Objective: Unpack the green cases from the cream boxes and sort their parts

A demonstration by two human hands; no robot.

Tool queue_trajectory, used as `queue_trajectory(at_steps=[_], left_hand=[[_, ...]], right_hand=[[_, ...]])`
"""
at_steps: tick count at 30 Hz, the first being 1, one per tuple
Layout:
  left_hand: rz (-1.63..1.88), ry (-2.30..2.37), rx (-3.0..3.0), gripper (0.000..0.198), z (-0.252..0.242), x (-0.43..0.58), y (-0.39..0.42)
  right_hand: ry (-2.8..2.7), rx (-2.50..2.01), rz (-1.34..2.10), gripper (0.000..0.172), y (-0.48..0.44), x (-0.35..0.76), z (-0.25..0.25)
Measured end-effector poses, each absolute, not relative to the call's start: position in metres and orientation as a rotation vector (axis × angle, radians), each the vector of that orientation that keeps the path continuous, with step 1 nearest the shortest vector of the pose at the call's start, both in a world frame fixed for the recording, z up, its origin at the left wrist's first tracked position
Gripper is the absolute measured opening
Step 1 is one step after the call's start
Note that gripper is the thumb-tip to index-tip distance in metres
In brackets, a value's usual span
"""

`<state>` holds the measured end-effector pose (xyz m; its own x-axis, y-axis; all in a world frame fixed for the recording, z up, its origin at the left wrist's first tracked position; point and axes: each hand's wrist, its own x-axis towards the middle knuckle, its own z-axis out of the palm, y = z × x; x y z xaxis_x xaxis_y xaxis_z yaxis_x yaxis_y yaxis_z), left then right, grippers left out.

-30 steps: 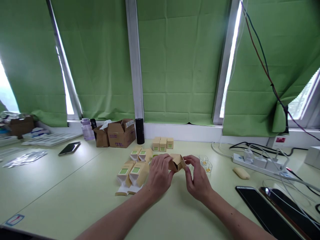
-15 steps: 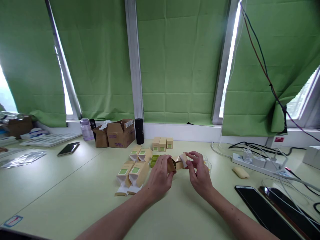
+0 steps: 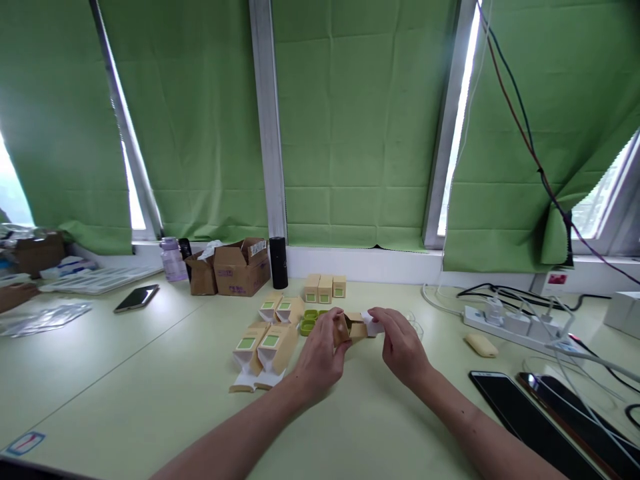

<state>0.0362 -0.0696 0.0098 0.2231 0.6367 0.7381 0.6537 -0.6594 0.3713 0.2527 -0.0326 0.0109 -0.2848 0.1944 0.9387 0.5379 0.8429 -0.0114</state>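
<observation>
My left hand (image 3: 320, 353) is closed around a small kraft paper box (image 3: 358, 329), which lies sideways with its open end to the right. My right hand (image 3: 404, 347) is at that end, its fingertips bent against the white inner side of the box's flap (image 3: 373, 325). Left of my left hand stand several like boxes (image 3: 277, 347) with green-and-white labels, the front ones with their white flaps folded out. Small green containers (image 3: 308, 323) sit just behind my left hand. Clear plastic pieces (image 3: 415, 325) show partly behind my right hand.
Three closed small boxes (image 3: 325, 289) stand at the back near a black cylinder (image 3: 279, 263) and an open carton (image 3: 243, 268). On the right lie a power strip (image 3: 520, 331) with cables, a beige oval object (image 3: 481, 345) and two phones (image 3: 525, 417). Another phone (image 3: 137, 298) lies left.
My right fingers have shifted over the flap, which now sits flatter and shows more white. My left hand keeps its hold on the box. A brownish shape, perhaps another person's hand, reaches further in at far left.
</observation>
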Motion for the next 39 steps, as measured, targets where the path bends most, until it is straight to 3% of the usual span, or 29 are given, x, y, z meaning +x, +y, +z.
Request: queue_trajectory(at_steps=[5,13,21,29,34,39], left_hand=[[-1.446,-1.239,-2.491,0.041,0.017,0.038,-0.075],[-1.417,-1.231,-2.533,0.067,0.013,0.038,-0.071],[-1.414,-1.250,-2.510,0.071,0.010,0.037,-0.068],[-1.312,-1.180,-2.520,0.070,0.012,0.036,-0.071],[-1.277,-1.092,-2.508,0.071,0.015,0.038,-0.074],[-1.306,-1.092,-2.466,0.073,0.014,0.037,-0.073]], right_hand=[[-1.837,-0.639,-0.318,0.056,-0.030,0.255,0.010],[-1.827,-0.636,-0.308,0.056,-0.029,0.254,0.009],[-1.866,-0.516,-0.298,0.065,-0.031,0.252,0.015],[-1.847,-0.772,-0.018,0.034,-0.035,0.244,0.009],[-1.815,-0.853,0.086,0.030,-0.036,0.242,0.012],[-1.811,-0.811,0.177,0.037,-0.039,0.243,0.016]])
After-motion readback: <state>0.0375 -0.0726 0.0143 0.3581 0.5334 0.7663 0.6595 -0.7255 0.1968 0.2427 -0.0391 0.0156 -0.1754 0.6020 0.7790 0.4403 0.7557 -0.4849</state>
